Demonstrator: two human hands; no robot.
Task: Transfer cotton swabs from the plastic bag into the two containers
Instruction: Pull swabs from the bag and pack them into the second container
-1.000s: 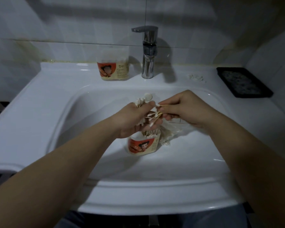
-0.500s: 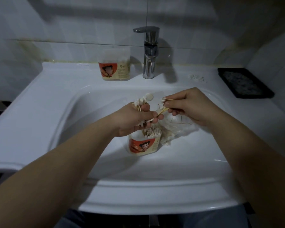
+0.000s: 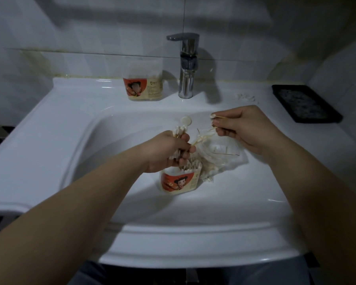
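My left hand (image 3: 169,151) grips a bundle of cotton swabs (image 3: 179,130) upright, just above an open container (image 3: 180,182) with a red cartoon label that stands in the sink basin and holds several swabs. My right hand (image 3: 243,128) pinches a few swabs (image 3: 213,117) by their sticks, raised to the right of the left hand. A clear plastic bag (image 3: 222,155) with loose swabs lies in the basin beside the container, under my right hand. A second container (image 3: 143,83) with the same label stands on the sink ledge left of the faucet.
The chrome faucet (image 3: 186,64) rises at the back of the white sink (image 3: 49,128). A black tray (image 3: 305,102) sits on the ledge at the right, with a few loose swabs (image 3: 246,97) near it. A round white overflow cap (image 3: 186,121) shows on the basin wall.
My right hand has pulled up and to the right, away from my left hand, drawing a few swabs with it. The left hand stays over the container with its bundle.
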